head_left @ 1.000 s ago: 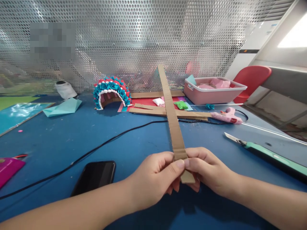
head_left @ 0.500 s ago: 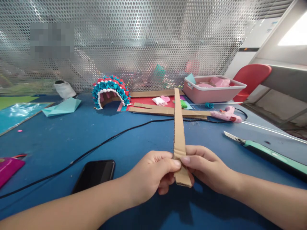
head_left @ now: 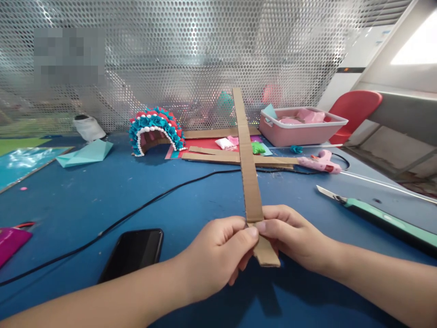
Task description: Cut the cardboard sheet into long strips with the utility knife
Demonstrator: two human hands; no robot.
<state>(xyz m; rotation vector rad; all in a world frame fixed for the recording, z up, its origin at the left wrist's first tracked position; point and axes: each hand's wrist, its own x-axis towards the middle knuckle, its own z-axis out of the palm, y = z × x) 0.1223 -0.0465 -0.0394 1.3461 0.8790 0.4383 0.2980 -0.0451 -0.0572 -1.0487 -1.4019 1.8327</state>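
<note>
Here we are: my left grip [head_left: 218, 255] and right grip [head_left: 298, 234] are both pinched on the cardboard strip [head_left: 250, 187], thumbs side by side near its close end, right where it bends. It's up off the counter [head_left: 191, 200], long end leaning away from me. The danger, I reckon: too much pressure at that bend and the card tears or creases askew; too loose a pinch and the long end twists or dips under its own weight. A wide swing right could send my arm into the knife [head_left: 385, 218], blade bared.

Now the count! One strip in hand; at least three other strips [head_left: 208, 158] beyond, overlapping too much for certainty. One knife, one phone [head_left: 133, 255], one glue gun [head_left: 322, 163], one pink basket [head_left: 297, 133], one flowered arch [head_left: 157, 122], three little packets [head_left: 224, 144]: white, pink, green.
</note>
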